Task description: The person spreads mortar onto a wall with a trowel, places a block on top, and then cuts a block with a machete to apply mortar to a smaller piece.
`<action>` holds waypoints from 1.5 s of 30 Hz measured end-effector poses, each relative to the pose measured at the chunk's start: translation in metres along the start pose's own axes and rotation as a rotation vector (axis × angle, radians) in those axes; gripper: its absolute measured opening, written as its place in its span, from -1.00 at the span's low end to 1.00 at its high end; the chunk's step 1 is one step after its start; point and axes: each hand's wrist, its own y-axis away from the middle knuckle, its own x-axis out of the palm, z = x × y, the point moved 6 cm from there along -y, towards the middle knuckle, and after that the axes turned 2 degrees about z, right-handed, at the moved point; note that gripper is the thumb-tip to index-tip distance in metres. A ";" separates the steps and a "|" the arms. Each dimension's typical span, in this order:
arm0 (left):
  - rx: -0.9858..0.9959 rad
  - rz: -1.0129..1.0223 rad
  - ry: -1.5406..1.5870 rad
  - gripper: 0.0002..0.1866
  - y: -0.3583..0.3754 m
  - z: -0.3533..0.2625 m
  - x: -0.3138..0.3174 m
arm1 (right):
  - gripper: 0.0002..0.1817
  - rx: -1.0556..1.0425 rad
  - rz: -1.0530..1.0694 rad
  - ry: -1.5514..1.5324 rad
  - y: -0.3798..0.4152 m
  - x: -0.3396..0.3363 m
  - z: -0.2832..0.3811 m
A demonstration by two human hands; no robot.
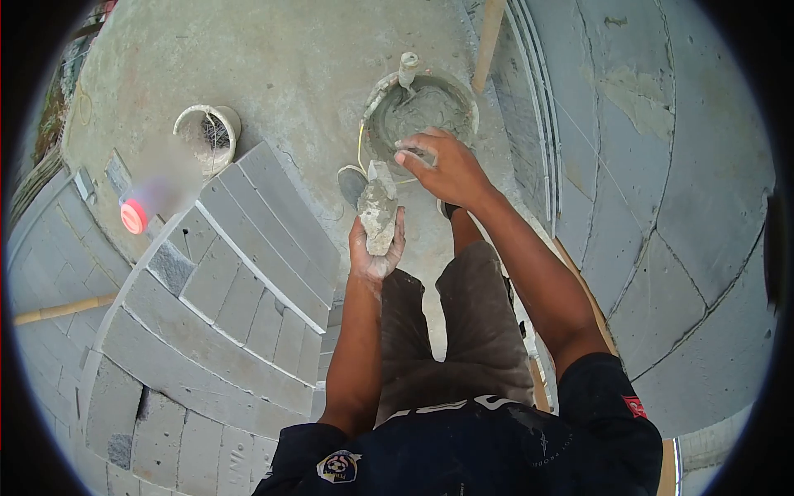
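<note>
My left hand (376, 255) is closed around a rough, light grey, mortar-smeared lump (378, 215), which looks like a broken piece of block. It points away from me, above my shoe. My right hand (444, 163) is just ahead and to the right, over the near rim of a round tub of wet grey mortar (478, 116). Its thumb and forefinger are bent close together; whether a small thing sits between them I cannot make out. A mortar-caked handle (408, 68) sticks up at the tub's far left rim, its lower end in the mortar.
Stacked grey blocks (240, 281) rise close on my left. A white bucket (234, 128) stands beyond them on the concrete floor (289, 58). A red-pink round object (133, 217) lies near the stack's far corner. A grey block wall (628, 182) runs along my right.
</note>
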 end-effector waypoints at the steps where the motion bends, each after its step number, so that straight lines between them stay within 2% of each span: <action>1: -0.024 0.018 0.071 -0.40 0.005 0.002 0.002 | -0.60 0.003 -0.021 0.009 0.001 -0.004 0.000; 4: -0.021 0.126 0.075 -0.35 0.007 -0.003 0.003 | -0.61 0.005 -0.023 -0.004 0.001 -0.006 0.000; 11: -0.047 0.188 0.150 -0.26 0.012 -0.004 0.014 | -0.62 -0.060 0.006 -0.033 0.009 0.004 0.001; 14: -0.145 0.245 0.187 -0.29 0.009 0.000 0.013 | -0.63 -0.091 0.023 -0.040 0.015 0.007 0.010; 16: -0.010 0.284 0.001 -0.31 0.007 -0.005 0.015 | -0.64 -0.096 0.038 -0.062 0.020 0.011 0.014; 20: 0.065 0.228 -0.223 -0.37 0.008 -0.004 0.007 | -0.64 -0.081 0.082 -0.136 0.026 0.022 0.013; 21: 0.103 0.191 -0.254 -0.56 0.011 -0.003 0.009 | -0.60 -0.082 0.089 -0.150 0.027 0.027 0.008; 22: 0.106 0.194 -0.255 -0.56 0.013 -0.003 0.010 | -0.60 -0.087 0.089 -0.149 0.027 0.032 0.005; 24: 0.097 0.216 -0.333 -0.52 0.013 -0.001 0.011 | -0.54 0.064 0.162 -0.303 0.027 0.040 -0.005; 25: 0.095 0.216 -0.331 -0.52 0.014 0.001 0.010 | -0.54 0.066 0.161 -0.301 0.028 0.041 -0.006; 27: 0.069 0.218 -0.293 -0.42 0.017 0.005 0.015 | -0.49 0.190 0.224 -0.504 0.029 0.048 -0.009; 28: 0.067 0.216 -0.292 -0.42 0.016 0.003 0.012 | -0.49 0.193 0.222 -0.505 0.029 0.050 -0.010; 30: -0.088 0.307 -0.166 -0.22 0.014 0.007 0.011 | -0.49 0.262 0.229 -0.597 0.028 0.059 -0.021; 31: -0.095 0.308 -0.164 -0.22 0.012 0.006 0.008 | -0.49 0.267 0.224 -0.593 0.027 0.064 -0.028; 33: -0.213 0.473 -0.020 -0.13 0.017 0.015 0.020 | -0.52 0.225 0.108 -0.596 0.020 0.067 -0.042; 36: -0.220 0.492 0.033 -0.08 0.021 0.021 0.023 | -0.53 0.280 0.089 -0.605 0.012 0.071 -0.057; 40: -0.235 0.475 0.037 -0.08 0.020 0.020 0.023 | -0.52 0.319 0.107 -0.658 0.006 0.075 -0.062; 43: -0.214 0.420 -0.029 -0.11 0.020 0.017 0.014 | -0.43 0.377 0.143 -0.626 0.005 0.080 -0.065; 45: -0.188 0.342 -0.168 -0.18 0.017 0.018 0.005 | -0.25 0.445 0.192 -0.654 0.005 0.086 -0.069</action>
